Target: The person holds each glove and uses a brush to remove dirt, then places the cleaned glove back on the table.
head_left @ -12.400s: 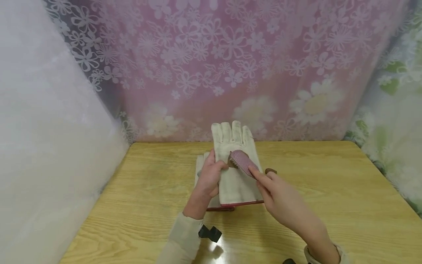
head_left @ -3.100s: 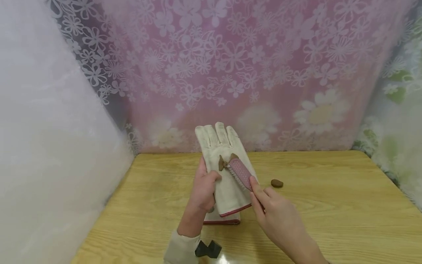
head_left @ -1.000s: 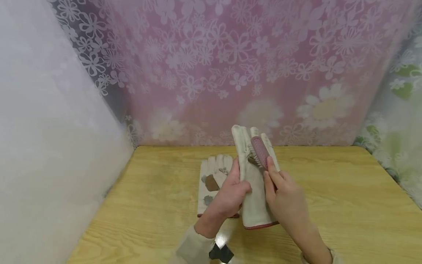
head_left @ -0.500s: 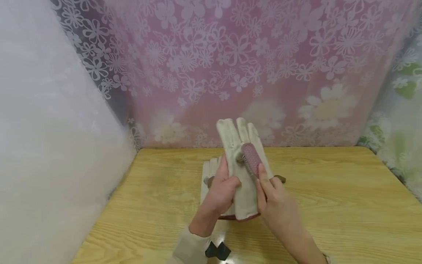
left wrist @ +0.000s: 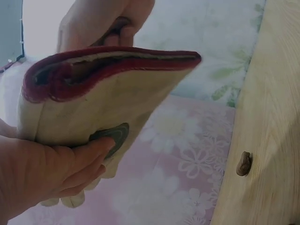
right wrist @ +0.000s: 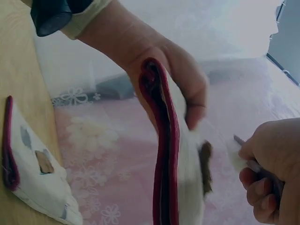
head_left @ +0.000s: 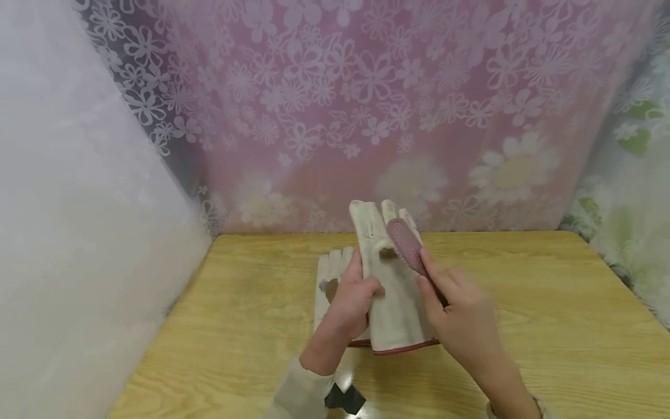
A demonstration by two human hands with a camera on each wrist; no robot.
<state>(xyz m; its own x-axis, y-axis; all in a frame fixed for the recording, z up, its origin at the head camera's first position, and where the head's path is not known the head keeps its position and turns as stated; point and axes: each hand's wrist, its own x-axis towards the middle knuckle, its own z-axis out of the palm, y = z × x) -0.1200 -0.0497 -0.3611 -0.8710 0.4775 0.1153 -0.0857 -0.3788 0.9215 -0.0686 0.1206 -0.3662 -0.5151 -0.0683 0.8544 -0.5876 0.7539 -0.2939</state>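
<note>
My left hand (head_left: 348, 308) grips a cream work glove (head_left: 392, 308) with a red-trimmed cuff, its thumb on the facing side. The glove is raised above the table, fingers pointing away. A brown clump (head_left: 387, 253) sticks to its palm area; a grey patch (left wrist: 119, 135) marks its other side. My right hand (head_left: 463, 314) holds a pinkish-purple brush (head_left: 404, 240), bristles towards the glove, close to the clump. In the right wrist view the brush stands a little apart from the glove. Partly behind my left hand, a second glove (right wrist: 33, 154) lies on the table.
The second glove bears a brown patch (right wrist: 44, 161) and grey stains. A brown lump (left wrist: 244, 164) lies on the wooden table (head_left: 235, 326); the head view does not show it now. A flowered pink curtain (head_left: 314, 116) hangs behind, with a white sheet (head_left: 89, 203) at left.
The brown clump on the held glove looks smaller than several seconds ago. Over the last half second, my right hand has shifted right with the brush, baring the clump; the glove has dipped slightly.
</note>
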